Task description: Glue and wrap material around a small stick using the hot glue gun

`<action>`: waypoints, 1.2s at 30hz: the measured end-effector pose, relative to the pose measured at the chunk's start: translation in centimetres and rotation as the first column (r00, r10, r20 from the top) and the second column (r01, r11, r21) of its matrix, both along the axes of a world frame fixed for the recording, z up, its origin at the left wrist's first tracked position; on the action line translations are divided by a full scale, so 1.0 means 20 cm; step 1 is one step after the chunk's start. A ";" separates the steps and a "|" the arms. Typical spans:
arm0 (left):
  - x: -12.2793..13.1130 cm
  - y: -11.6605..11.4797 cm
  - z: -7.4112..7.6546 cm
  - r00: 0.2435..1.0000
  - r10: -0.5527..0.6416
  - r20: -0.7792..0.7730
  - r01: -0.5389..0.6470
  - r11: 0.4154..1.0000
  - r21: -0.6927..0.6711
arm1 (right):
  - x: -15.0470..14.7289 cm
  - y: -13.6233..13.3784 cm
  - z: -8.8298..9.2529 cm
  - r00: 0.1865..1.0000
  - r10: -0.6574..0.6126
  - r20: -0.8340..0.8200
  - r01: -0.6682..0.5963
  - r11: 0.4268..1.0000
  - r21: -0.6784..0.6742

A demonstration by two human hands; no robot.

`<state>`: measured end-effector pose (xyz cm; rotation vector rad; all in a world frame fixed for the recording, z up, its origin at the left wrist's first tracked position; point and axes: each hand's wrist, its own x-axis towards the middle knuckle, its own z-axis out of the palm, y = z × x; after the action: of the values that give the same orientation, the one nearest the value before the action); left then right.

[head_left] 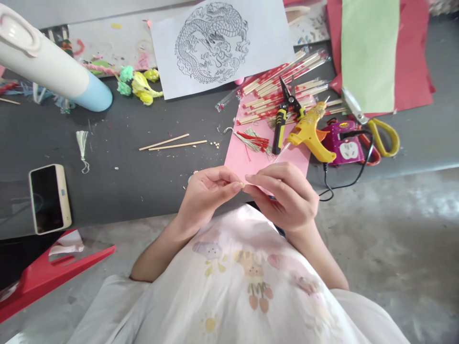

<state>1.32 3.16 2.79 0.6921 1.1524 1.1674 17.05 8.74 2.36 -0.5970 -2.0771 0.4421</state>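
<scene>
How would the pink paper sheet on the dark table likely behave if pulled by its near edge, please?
The pink paper sheet looks thin, so probably light and floppy. The yellow glue gun, yellow-handled pliers and red tassel lie partly on it, so it would likely drag them or tear.

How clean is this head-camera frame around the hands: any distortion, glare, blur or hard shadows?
Head view: soft even light, only faint shadows; left hand and right hand are sharp, though what they pinch is too small to tell. Head view, edges: wide-angle bending stretches the white flask and bows the table edge. Head view, right: the floor looks washed out.
</scene>
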 end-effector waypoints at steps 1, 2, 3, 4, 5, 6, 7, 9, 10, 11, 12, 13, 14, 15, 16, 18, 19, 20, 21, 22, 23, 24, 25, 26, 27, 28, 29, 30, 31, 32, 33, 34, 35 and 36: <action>0.00 0.00 0.00 1.000 -0.006 -0.013 0.006 1.000 0.004 | 0.00 0.00 0.00 1.000 0.021 0.002 -0.021 1.000 -0.010; -0.01 0.00 0.00 1.000 -0.016 -0.022 0.016 1.000 0.008 | 0.00 0.00 0.00 0.999 0.043 0.002 -0.043 0.999 -0.017; -0.01 0.00 0.00 0.999 -0.027 -0.026 0.028 1.000 0.011 | 0.00 0.01 0.01 0.998 0.063 0.005 -0.063 0.998 -0.025; -0.01 0.00 0.00 0.999 -0.037 -0.025 0.037 0.999 0.013 | 0.00 0.01 0.01 0.997 0.081 0.009 -0.080 0.996 -0.036; -0.02 0.00 0.00 0.999 -0.042 -0.019 0.042 0.999 0.014 | 0.00 0.01 0.01 0.995 0.096 0.014 -0.095 0.994 -0.048; -0.02 0.00 0.00 0.999 -0.045 -0.009 0.045 0.999 0.014 | 0.00 0.01 0.01 0.994 0.108 0.019 -0.107 0.992 -0.062; -0.02 0.00 -0.01 0.999 -0.046 0.002 0.046 0.999 0.013 | 0.00 0.01 0.01 0.993 0.117 0.023 -0.115 0.990 -0.076; -0.03 -0.01 -0.01 0.998 -0.057 0.022 0.057 0.998 0.005 | 0.01 0.01 0.01 0.990 0.135 0.030 -0.131 0.986 -0.099; -0.03 -0.01 -0.01 0.997 -0.065 0.029 0.065 0.998 -0.001 | 0.01 0.01 0.01 0.990 0.140 0.031 -0.136 0.985 -0.107; -0.03 -0.01 -0.01 0.997 -0.071 0.034 0.071 0.997 -0.005 | 0.01 0.01 0.01 0.989 0.144 0.031 -0.140 0.984 -0.113; -0.03 -0.01 -0.01 0.996 -0.076 0.036 0.076 0.997 -0.010 | 0.01 0.01 0.01 0.989 0.148 0.030 -0.143 0.983 -0.116; -0.03 -0.01 0.00 0.996 -0.078 0.036 0.078 0.997 -0.014 | 0.01 0.01 0.01 0.988 0.151 0.028 -0.147 0.982 -0.117; -0.04 -0.01 0.00 0.996 -0.078 0.032 0.079 0.997 -0.017 | 0.01 0.01 0.01 0.988 0.154 0.026 -0.150 0.982 -0.115; -0.04 -0.01 0.00 0.997 -0.078 0.025 0.079 0.997 -0.022 | 0.01 0.01 0.01 0.987 0.157 0.026 -0.153 0.982 -0.114; -0.04 -0.01 0.00 0.997 -0.080 0.015 0.080 0.996 -0.029 | 0.01 0.01 0.01 0.987 0.159 0.030 -0.154 0.982 -0.112; -0.04 0.00 0.00 0.997 -0.078 0.002 0.078 0.996 -0.043 | 0.02 0.01 0.00 0.987 0.154 0.048 -0.148 0.983 -0.108; -0.04 0.00 0.00 0.997 -0.074 0.005 0.074 0.996 -0.050 | 0.02 0.01 0.00 0.987 0.150 0.063 -0.142 0.984 -0.105; -0.04 0.00 0.00 0.998 -0.069 0.013 0.070 0.996 -0.058 | 0.02 0.01 0.00 0.986 0.145 0.079 -0.137 0.985 -0.101; -0.03 0.00 -0.01 0.998 -0.063 0.025 0.065 0.996 -0.067 | 0.02 0.01 0.00 0.986 0.140 0.094 -0.131 0.987 -0.094; -0.03 0.00 -0.01 0.998 -0.057 0.037 0.059 0.995 -0.078 | 0.02 0.01 0.00 0.985 0.135 0.106 -0.126 0.988 -0.086; -0.03 0.00 -0.01 0.998 -0.051 0.047 0.055 0.994 -0.090 | 0.03 0.01 0.00 0.985 0.131 0.116 -0.122 0.989 -0.078; -0.03 0.00 -0.01 0.998 -0.048 0.052 0.053 0.993 -0.102 | 0.03 0.01 -0.01 0.984 0.126 0.124 -0.118 0.991 -0.070; -0.03 0.00 -0.01 0.998 -0.045 0.053 0.051 0.993 -0.111 | 0.03 0.01 -0.01 0.984 0.121 0.131 -0.113 0.992 -0.063; -0.03 0.00 -0.02 0.998 -0.042 0.053 0.048 0.992 -0.118 | 0.03 0.01 -0.01 0.983 0.116 0.139 -0.109 0.992 -0.058; -0.03 0.00 -0.02 0.998 -0.039 0.052 0.045 0.991 -0.123 | 0.03 0.01 -0.01 0.983 0.112 0.148 -0.106 0.993 -0.054; -0.03 0.00 -0.02 0.998 -0.036 0.052 0.043 0.991 -0.129 | 0.03 0.01 -0.01 0.982 0.110 0.157 -0.103 0.993 -0.050; -0.03 0.00 -0.02 0.998 -0.032 0.052 0.039 0.990 -0.137 | 0.03 0.01 -0.01 0.981 0.107 0.164 -0.100 0.994 -0.046; -0.02 0.00 -0.02 0.998 -0.029 0.054 0.036 0.989 -0.144 | 0.03 0.01 -0.02 0.980 0.104 0.170 -0.098 0.994 -0.044; -0.02 0.00 -0.02 0.998 -0.025 0.058 0.033 0.988 -0.149 | 0.02 0.01 -0.02 0.979 0.103 0.175 -0.097 0.994 -0.042; -0.02 0.00 -0.02 0.998 -0.023 0.062 0.032 0.988 -0.153 | 0.03 0.01 -0.02 0.979 0.101 0.178 -0.096 0.995 -0.041; -0.02 0.01 -0.02 0.998 -0.023 0.065 0.032 0.987 -0.156 | 0.03 0.01 -0.03 0.979 0.100 0.180 -0.095 0.995 -0.039; -0.02 0.01 -0.02 0.997 -0.023 0.067 0.034 0.987 -0.158 | 0.03 0.01 -0.03 0.978 0.100 0.181 -0.095 0.995 -0.036; -0.02 0.01 -0.02 0.997 -0.024 0.071 0.035 0.986 -0.161 | 0.03 0.01 -0.03 0.978 0.100 0.183 -0.095 0.995 -0.033; -0.02 0.01 -0.02 0.997 -0.024 0.075 0.036 0.986 -0.165 | 0.03 0.01 -0.04 0.978 0.099 0.185 -0.095 0.995 -0.029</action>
<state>0.85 3.30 2.46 0.5339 1.1597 1.0488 17.57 8.88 1.61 -0.5684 -2.2901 0.4789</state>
